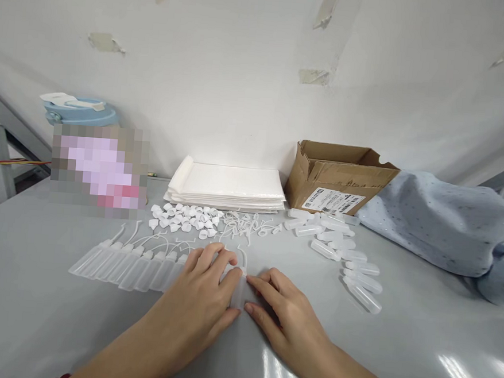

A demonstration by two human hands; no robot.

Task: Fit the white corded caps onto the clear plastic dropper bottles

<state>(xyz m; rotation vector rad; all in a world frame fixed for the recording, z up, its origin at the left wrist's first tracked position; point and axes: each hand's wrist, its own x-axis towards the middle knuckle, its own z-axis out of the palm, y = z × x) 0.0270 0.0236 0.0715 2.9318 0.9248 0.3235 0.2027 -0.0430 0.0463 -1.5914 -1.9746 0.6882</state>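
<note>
A row of translucent squeeze bottles (pixel 132 268), fitted with thin looped straps, lies side by side on the grey table. My left hand (pixel 210 290) arches over the right end of this row, fingers curled, its thumb and index finger at the bottom and top of the last bottle (pixel 238 294). My right hand (pixel 280 306) rests just right of that bottle. Its thumb and fingers are apart, the fingertips at the bottle's edge; whether they press on it I cannot tell. Several bottles under my left hand are partly hidden.
Behind the row lie white caps (pixel 185 219) and loose straps (pixel 247 226). Capless bottles (pixel 338 241) are scattered at the right. Farther back are a stack of white padded envelopes (pixel 235 182), an open cardboard box (pixel 339 180) and a pale blue cloth (pixel 440 219).
</note>
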